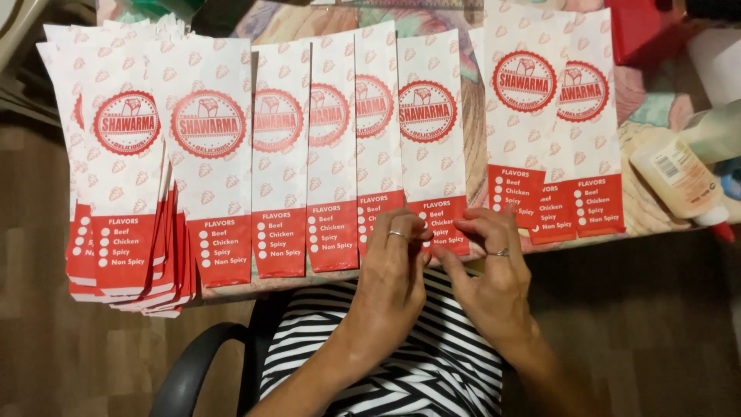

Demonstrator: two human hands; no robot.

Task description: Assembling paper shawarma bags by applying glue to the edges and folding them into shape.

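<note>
Your left hand and right hand both pinch the red bottom edge of one paper bag on the surface.

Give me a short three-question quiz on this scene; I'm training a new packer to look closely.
1. True or false: both hands meet at the bottom edge of one paper bag.
2. The glue bottle lies on which side: A the person's left, B the person's right?
3. Where is the thick stack of bags?

Key: 1 true. 2 B. 3 At the far left of the table edge.
</note>
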